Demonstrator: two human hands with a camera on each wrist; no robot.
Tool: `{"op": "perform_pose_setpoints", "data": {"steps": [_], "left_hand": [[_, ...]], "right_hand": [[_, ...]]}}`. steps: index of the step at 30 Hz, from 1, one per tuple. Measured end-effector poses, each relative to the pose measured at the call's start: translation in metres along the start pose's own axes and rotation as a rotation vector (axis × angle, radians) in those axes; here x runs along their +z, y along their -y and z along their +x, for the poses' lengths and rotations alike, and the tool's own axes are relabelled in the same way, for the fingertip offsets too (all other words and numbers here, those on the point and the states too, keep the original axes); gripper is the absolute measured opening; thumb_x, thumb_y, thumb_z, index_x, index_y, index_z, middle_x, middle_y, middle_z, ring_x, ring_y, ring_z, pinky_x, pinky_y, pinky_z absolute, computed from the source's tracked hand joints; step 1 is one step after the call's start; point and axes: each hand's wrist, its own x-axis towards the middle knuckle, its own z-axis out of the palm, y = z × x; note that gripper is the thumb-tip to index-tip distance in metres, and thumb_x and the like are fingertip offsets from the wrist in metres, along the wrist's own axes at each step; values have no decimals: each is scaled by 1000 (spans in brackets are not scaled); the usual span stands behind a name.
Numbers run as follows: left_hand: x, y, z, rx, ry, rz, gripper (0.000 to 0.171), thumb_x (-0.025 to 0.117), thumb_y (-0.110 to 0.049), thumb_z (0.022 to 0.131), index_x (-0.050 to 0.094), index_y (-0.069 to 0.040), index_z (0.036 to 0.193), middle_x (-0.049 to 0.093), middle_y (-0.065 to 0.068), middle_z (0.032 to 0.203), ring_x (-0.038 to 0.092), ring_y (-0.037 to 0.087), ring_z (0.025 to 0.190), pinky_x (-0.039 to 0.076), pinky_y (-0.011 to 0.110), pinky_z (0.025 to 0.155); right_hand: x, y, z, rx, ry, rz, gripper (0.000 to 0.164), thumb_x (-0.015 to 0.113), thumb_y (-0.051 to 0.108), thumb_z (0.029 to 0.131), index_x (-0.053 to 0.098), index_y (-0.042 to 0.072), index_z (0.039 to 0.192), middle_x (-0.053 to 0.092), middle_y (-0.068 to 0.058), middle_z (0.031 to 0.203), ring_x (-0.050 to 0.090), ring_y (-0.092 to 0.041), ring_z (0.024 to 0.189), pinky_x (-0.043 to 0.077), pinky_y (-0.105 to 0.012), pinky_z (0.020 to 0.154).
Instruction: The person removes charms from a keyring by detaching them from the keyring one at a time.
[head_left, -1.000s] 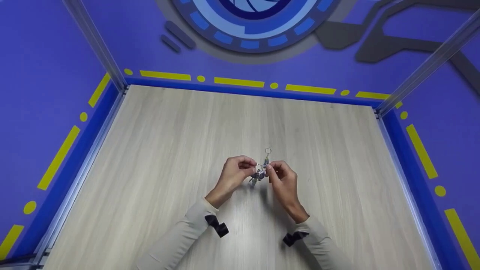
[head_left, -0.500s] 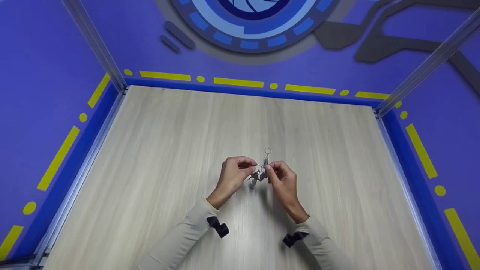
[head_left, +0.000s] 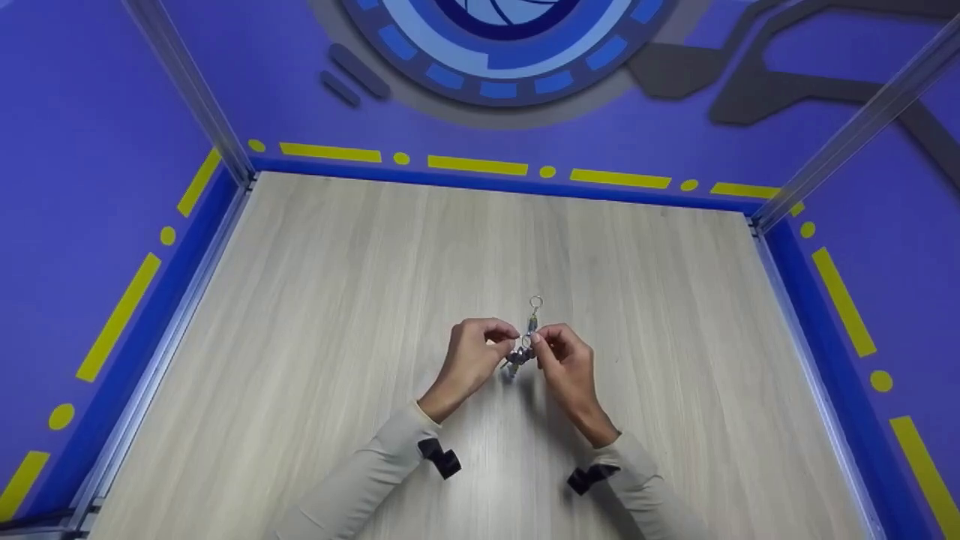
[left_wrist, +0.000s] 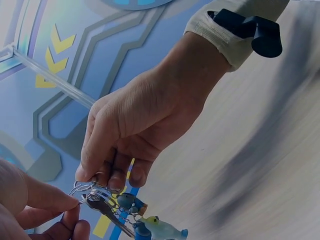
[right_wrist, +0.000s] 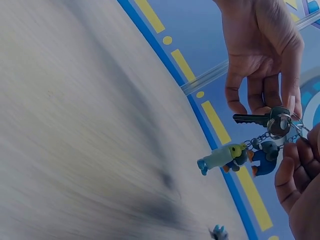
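Observation:
My left hand (head_left: 472, 356) and my right hand (head_left: 566, 361) meet near the middle of the table, fingertips close together. Between them, both pinch a bunch of thin metal split rings, the key ring (head_left: 526, 341). A dark-headed key (right_wrist: 250, 119) hangs from it by my left fingertips. Small cartoon figure charms dangle there on short chains: a pale one with a yellow-green head (left_wrist: 162, 229) and a blue one (right_wrist: 265, 159). Past my right fingertips, in the head view, is another charm (head_left: 532, 322) with its own ring (head_left: 535, 301); whether it is attached is unclear.
A light wood-grain table (head_left: 375, 262) spreads around the hands. Blue printed walls (head_left: 480, 112) with yellow dashes border it at the back and sides. Metal posts (head_left: 862, 124) stand in the corners. Each wrist carries a black camera mount (head_left: 592, 478).
My left hand has shifted slightly right and down towards my right hand. The key and charms have turned and hang a little lower. My right hand has barely moved.

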Motion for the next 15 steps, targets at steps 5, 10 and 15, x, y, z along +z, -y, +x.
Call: {"op": "perform_pose_setpoints", "data": {"steps": [5, 10, 15], "left_hand": [[4, -3, 0, 20, 11, 5, 11, 78, 5, 93, 84, -4, 95, 79, 1, 86, 69, 9, 81, 56, 28, 79], [6, -3, 0, 9, 27, -33, 10, 76, 4, 96, 81, -5, 98, 77, 1, 90, 69, 11, 87, 55, 33, 85], [6, -1, 2, 3, 62, -89, 9, 75, 8, 95, 77, -1, 99, 78, 10, 96, 71, 14, 89, 60, 35, 88]], "right_hand": [[-1, -1, 0, -23, -13, 22, 7, 70, -4, 105, 69, -6, 98, 67, -16, 81, 59, -11, 67, 49, -20, 59], [0, 0, -1, -29, -23, 32, 6, 69, -3, 106, 69, -5, 100, 69, -17, 84, 63, -22, 69, 50, -21, 60], [0, 0, -2, -38, -19, 28, 5, 67, -6, 106, 69, -3, 102, 69, -16, 86, 63, -22, 70, 51, -22, 60]]}}
